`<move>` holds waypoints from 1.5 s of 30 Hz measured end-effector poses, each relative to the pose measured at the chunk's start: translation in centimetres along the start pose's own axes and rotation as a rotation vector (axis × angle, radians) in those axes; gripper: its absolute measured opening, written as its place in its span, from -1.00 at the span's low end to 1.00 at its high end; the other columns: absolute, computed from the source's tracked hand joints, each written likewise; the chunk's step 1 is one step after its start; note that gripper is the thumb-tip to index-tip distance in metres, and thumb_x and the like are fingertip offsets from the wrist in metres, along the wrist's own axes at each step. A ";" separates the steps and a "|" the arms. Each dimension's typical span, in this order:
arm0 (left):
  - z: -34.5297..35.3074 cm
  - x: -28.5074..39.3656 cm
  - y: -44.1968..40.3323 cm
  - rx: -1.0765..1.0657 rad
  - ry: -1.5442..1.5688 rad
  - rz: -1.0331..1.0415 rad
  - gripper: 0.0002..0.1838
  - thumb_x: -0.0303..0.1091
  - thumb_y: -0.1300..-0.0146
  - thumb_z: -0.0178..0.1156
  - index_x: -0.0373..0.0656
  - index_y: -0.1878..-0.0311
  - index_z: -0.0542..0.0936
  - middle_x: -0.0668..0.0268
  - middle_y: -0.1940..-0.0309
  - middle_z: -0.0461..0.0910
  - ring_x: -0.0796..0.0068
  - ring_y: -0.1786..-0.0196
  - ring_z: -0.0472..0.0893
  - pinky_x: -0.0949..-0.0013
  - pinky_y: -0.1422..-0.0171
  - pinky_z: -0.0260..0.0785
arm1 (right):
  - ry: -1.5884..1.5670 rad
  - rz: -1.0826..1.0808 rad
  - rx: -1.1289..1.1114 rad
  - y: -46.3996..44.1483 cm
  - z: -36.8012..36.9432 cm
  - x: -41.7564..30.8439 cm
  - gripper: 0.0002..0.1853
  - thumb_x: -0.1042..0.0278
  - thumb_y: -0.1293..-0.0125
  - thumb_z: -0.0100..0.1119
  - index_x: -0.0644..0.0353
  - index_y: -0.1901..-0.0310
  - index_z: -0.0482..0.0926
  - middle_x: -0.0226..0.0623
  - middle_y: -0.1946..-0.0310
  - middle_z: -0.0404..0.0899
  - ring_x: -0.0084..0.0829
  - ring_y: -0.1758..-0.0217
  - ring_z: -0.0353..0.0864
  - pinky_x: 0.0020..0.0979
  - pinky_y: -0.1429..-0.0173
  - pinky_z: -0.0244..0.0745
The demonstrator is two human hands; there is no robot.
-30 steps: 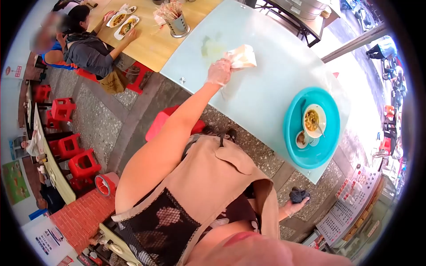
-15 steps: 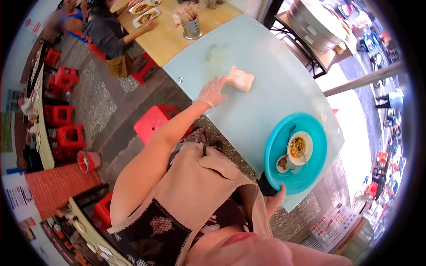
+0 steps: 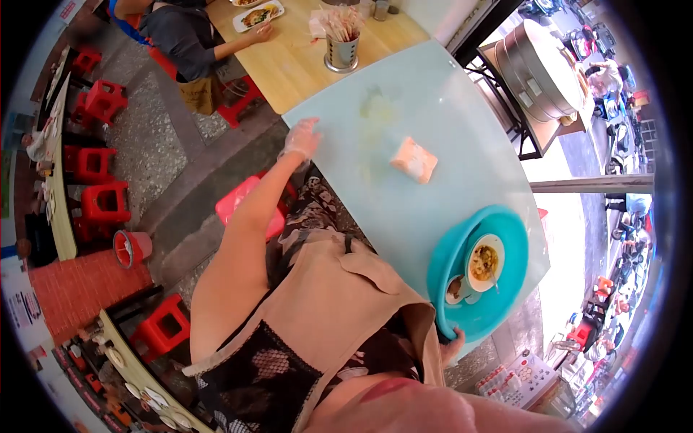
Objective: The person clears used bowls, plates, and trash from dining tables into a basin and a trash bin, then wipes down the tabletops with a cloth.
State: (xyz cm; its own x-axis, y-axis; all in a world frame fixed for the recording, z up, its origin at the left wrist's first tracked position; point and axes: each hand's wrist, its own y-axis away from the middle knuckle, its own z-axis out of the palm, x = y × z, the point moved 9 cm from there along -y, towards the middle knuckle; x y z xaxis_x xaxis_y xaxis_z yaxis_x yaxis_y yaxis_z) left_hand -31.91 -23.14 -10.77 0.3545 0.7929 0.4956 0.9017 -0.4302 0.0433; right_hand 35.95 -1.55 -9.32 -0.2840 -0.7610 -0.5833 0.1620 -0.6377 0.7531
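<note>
My left hand (image 3: 302, 138), in a clear plastic glove, is at the table's left edge with its fingers stretched out and nothing visible in them. Apart from it, a folded pinkish-white cloth (image 3: 415, 160) lies on the pale glass-topped table (image 3: 361, 173). My right hand (image 3: 453, 346) grips the near rim of a turquoise basin (image 3: 498, 314), its thumb over the edge and the other fingers mostly hidden. In the basin are a white bowl (image 3: 485, 261) with food remains and a spoon, plus a smaller dish (image 3: 456, 290). The basin looks tilted.
A greenish wet smear (image 3: 379, 108) marks the glass top. Beyond stands a wooden table (image 3: 296, 54) with a metal chopstick holder (image 3: 341, 54) and a seated person (image 3: 184, 43). A red stool (image 3: 238, 198) is beside my legs. Large steamers (image 3: 538, 72) stand at the far right.
My left hand has drawn back leftward from beside the cloth to the table edge. The basin now looks more tilted, with my right hand still at its rim. The whole view has shifted.
</note>
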 end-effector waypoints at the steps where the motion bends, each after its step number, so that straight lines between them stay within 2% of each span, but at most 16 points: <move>1: -0.4 -1.2 -2.5 0.035 -0.029 -0.004 -0.51 -0.19 -0.14 0.19 -0.05 -0.15 0.40 0.15 -0.09 0.45 0.18 -0.16 0.43 0.20 -0.25 0.27 | 0.236 -0.274 -0.019 2.3 1.9 -1.4 -0.58 0.17 -0.08 0.07 0.29 0.08 0.37 -0.13 0.03 0.44 -0.19 -0.01 0.46 -0.19 -0.14 0.42; 3: -1.4 -1.4 -6.9 0.076 -0.106 -0.008 -0.52 -0.21 -0.14 0.19 -0.05 -0.14 0.39 0.16 -0.12 0.42 0.17 -0.16 0.43 0.19 -0.23 0.30 | 0.783 -0.786 -0.080 6.8 4.8 -3.9 -0.51 0.25 -0.08 0.08 0.29 -0.04 0.30 -0.12 -0.02 0.39 -0.16 -0.04 0.45 -0.18 -0.13 0.44; 4: -1.4 -2.6 -10.1 0.071 -0.131 -0.023 -0.53 -0.23 -0.15 0.18 -0.05 -0.14 0.38 0.16 -0.15 0.39 0.17 -0.15 0.44 0.19 -0.22 0.32 | 0.796 -0.807 -0.059 8.1 7.4 -4.0 -0.51 0.25 -0.08 0.08 0.29 -0.04 0.30 -0.12 -0.02 0.39 -0.16 -0.04 0.45 -0.18 -0.13 0.44; 6: -0.7 -3.5 -16.0 0.123 -0.125 -0.032 -0.53 -0.26 -0.16 0.17 -0.06 -0.15 0.36 0.15 -0.18 0.36 0.18 -0.15 0.44 0.19 -0.21 0.33 | 0.008 -0.338 0.079 7.0 11.0 -2.8 -0.40 0.36 -0.02 0.04 0.33 -0.16 0.22 -0.07 -0.06 0.33 -0.04 -0.07 0.40 -0.04 -0.20 0.37; 11: 3.7 -7.1 -27.1 0.200 -0.153 -0.068 -0.53 -0.34 -0.19 0.13 -0.08 -0.18 0.30 0.14 -0.28 0.22 0.23 -0.19 0.43 0.18 -0.19 0.35 | -0.027 -0.293 -0.043 12.3 27.0 -1.9 -0.05 0.34 0.14 0.08 0.34 -0.34 -0.10 0.20 -0.24 0.14 0.32 -0.27 0.15 0.37 -0.29 0.09; 14: 3.1 -7.0 -28.9 0.193 0.015 -0.068 -0.58 -0.29 -0.21 0.11 -0.10 -0.15 0.37 0.12 -0.20 0.35 0.19 -0.16 0.46 0.18 -0.13 0.38 | 0.026 -0.310 0.008 11.9 29.1 -1.6 -0.09 0.33 0.14 0.09 0.35 -0.32 -0.03 0.17 -0.22 0.18 0.24 -0.25 0.21 0.25 -0.28 0.18; 16: 6.6 -7.5 -29.0 -0.171 -0.096 -0.098 -0.69 -0.19 -0.26 0.04 -0.11 0.00 0.52 0.05 0.06 0.55 0.07 -0.01 0.53 0.14 -0.04 0.42 | 0.064 -0.321 0.040 11.2 29.5 -2.1 -0.11 0.32 0.14 0.09 0.34 -0.31 0.02 0.14 -0.20 0.22 0.19 -0.23 0.26 0.17 -0.27 0.24; 18: 4.5 -4.8 -23.6 -0.110 0.072 -0.096 -0.66 -0.10 -0.30 -0.03 -0.15 0.19 0.61 0.00 0.34 0.59 -0.01 0.17 0.57 0.10 0.10 0.43 | 0.123 -0.332 0.085 11.7 28.9 -3.2 -0.16 0.30 0.14 0.10 0.33 -0.28 0.10 0.05 -0.15 0.29 0.08 -0.18 0.33 0.05 -0.24 0.32; 24: -2.6 -1.6 -6.5 0.069 0.617 -0.197 -0.74 -0.19 -0.31 0.03 -0.15 0.20 0.61 0.07 0.43 0.58 0.10 0.36 0.57 0.22 0.26 0.40 | 0.205 -0.193 -0.041 7.0 29.7 -3.1 -0.33 0.28 0.13 0.08 0.26 -0.14 0.32 -0.09 -0.02 0.41 -0.07 -0.08 0.43 -0.04 -0.09 0.45; 26: -2.5 2.1 -1.1 -0.120 0.875 -0.177 -0.80 -0.40 -0.29 0.07 -0.21 0.09 0.59 0.26 0.32 0.63 0.60 0.25 0.54 0.52 0.16 0.36 | 0.267 -0.200 -0.107 5.2 31.3 -3.0 -0.22 0.27 0.07 0.12 0.28 -0.26 0.15 -0.03 -0.12 0.34 0.01 -0.15 0.37 0.05 -0.20 0.34; 27: -3.8 4.5 0.7 -0.094 0.943 -0.028 -0.78 -0.42 -0.30 0.05 -0.22 0.05 0.57 0.30 0.27 0.62 0.57 0.22 0.55 0.52 0.13 0.37 | 0.270 -0.216 -0.076 4.5 31.8 -3.0 -0.42 0.32 0.07 0.05 0.28 -0.10 0.36 -0.14 -0.01 0.42 -0.09 -0.07 0.44 -0.06 -0.07 0.47; 32: -10.7 14.0 6.4 0.155 1.026 0.320 -0.67 -0.33 -0.36 -0.07 -0.23 -0.13 0.44 0.16 -0.05 0.48 0.29 -0.13 0.46 0.34 -0.20 0.29 | 0.380 -0.170 -0.208 -0.5 31.0 -5.8 -0.47 0.39 0.05 0.06 0.34 -0.04 0.37 -0.12 0.04 0.44 -0.10 -0.03 0.45 -0.05 -0.05 0.47; 34: -12.5 16.6 7.2 0.308 1.084 0.334 -0.64 -0.29 -0.32 -0.03 -0.19 -0.14 0.43 0.09 -0.06 0.46 0.15 -0.07 0.47 0.31 -0.16 0.29 | 0.465 -0.135 -0.285 -1.3 31.4 -6.9 -0.48 0.40 0.06 0.07 0.36 -0.03 0.38 -0.11 0.06 0.44 -0.10 -0.02 0.46 -0.04 -0.05 0.48; 38: -10.7 16.2 9.5 0.385 1.173 0.092 -0.59 -0.13 -0.38 -0.11 -0.18 -0.13 0.45 0.13 -0.02 0.51 0.18 -0.02 0.50 0.33 -0.14 0.31 | 0.655 -0.097 -0.402 0.0 33.4 -8.4 -0.42 0.42 0.07 0.08 0.42 -0.08 0.32 -0.05 0.06 0.44 -0.05 0.00 0.46 -0.04 -0.08 0.47; 40: -5.2 14.8 10.0 0.002 1.567 -0.290 -0.54 -0.03 -0.39 -0.14 -0.16 -0.12 0.47 0.17 0.05 0.57 0.29 0.05 0.55 0.36 -0.10 0.34 | 0.705 -0.126 -0.507 -0.6 34.8 -9.3 -0.34 0.42 0.09 0.10 0.45 -0.13 0.27 -0.04 0.05 0.43 -0.03 0.00 0.47 -0.04 -0.08 0.47; 45: -3.6 10.9 15.0 0.090 1.508 -0.393 -0.50 -0.01 -0.39 -0.07 -0.13 -0.24 0.38 0.26 -0.02 0.52 0.51 -0.01 0.50 0.41 -0.10 0.37 | 0.865 -0.089 -0.550 -1.4 36.1 -8.0 -0.31 0.39 0.11 0.12 0.47 -0.15 0.25 -0.02 0.03 0.43 -0.04 0.00 0.48 -0.06 -0.07 0.48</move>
State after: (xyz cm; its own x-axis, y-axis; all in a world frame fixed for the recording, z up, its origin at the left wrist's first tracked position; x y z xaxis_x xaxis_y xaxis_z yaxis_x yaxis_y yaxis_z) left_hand -15.43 -22.48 -1.55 -0.4153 -0.3286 0.8483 0.9057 -0.2372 0.3515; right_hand 3.90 9.74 5.31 0.4266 -0.3953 -0.8135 0.6459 -0.4965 0.5799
